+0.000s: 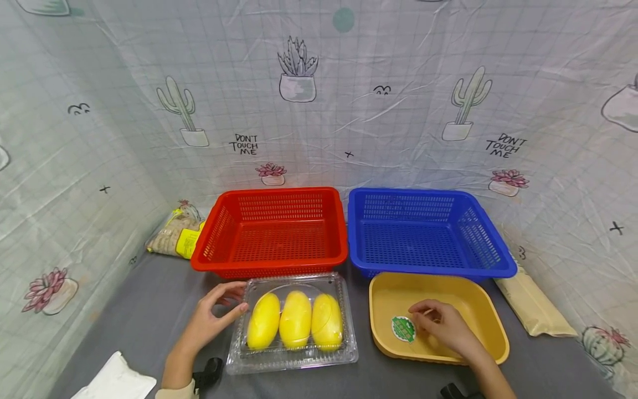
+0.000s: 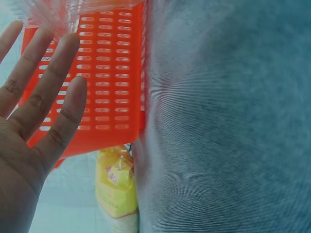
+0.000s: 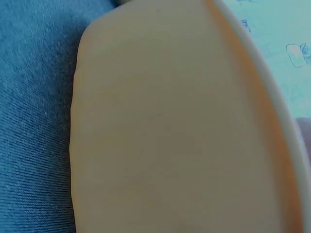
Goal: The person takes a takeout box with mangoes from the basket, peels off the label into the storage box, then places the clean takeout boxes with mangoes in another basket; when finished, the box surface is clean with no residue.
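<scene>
Clear plastic encloses three yellow oval fruits point(image 1: 296, 320), set in a row inside a box point(image 1: 294, 364) on the grey table point(image 1: 134, 310); their undersides are hidden, and their outlines are partly masked by glare on the lid. By the box's left edge the left hand point(image 1: 206, 318) is placed, its fingers spread apart and nearly straight, with nothing gripped; whether the box is touched cannot be told for certain, since only a blurred strip of clear plastic is caught beyond the fingertips in the left wrist view.

The right hand point(image 1: 445, 327) is held over the tan basin point(image 1: 423, 285), its fingers bent toward the thumb. A round green-and-white label point(image 1: 402, 329) is seen just beside the fingertips, but whether it is held, or fixed to something transparent, cannot be made out. In the right wrist view the fingers are not shown clearly, most of the picture being taken up by the basin's wall.

Behind the box a red basket point(image 1: 279, 241) is placed, by which part of a bag with a yellow label point(image 1: 171, 238) is covered. Behind the basin, the far end of a beige packet point(image 1: 538, 307) is hidden by a blue basket point(image 1: 408, 241). A white packet point(image 1: 119, 379) is cut off by the lower edge.
</scene>
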`<state>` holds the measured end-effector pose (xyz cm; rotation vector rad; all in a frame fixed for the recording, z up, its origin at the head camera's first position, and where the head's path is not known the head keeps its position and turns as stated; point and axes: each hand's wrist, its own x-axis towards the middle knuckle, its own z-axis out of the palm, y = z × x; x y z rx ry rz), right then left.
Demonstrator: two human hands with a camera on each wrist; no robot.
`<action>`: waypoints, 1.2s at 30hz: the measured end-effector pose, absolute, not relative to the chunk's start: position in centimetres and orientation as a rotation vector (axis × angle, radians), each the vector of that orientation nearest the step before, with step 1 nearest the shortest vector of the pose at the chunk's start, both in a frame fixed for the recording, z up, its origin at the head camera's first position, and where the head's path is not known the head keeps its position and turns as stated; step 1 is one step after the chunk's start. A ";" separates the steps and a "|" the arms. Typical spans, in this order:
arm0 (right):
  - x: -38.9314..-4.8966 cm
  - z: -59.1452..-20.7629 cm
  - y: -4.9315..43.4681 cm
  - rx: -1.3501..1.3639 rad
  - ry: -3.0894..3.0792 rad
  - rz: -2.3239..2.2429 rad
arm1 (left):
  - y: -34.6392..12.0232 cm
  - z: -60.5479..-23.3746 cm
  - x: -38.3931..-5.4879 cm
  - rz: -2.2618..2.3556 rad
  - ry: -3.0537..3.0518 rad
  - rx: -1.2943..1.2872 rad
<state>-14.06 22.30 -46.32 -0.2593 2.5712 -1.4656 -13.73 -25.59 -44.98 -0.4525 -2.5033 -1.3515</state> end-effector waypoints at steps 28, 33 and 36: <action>-14.3 -41.6 24.0 -0.361 2.839 -1.618 | -27.3 -48.6 -14.1 -1.455 -2.719 -0.357; -15.0 -41.0 24.6 -0.338 2.801 -1.592 | -27.3 -48.7 -13.9 -1.454 -2.724 -0.355; -15.5 -41.1 25.1 -0.330 2.759 -1.613 | -27.2 -48.7 -13.8 -1.466 -2.725 -0.359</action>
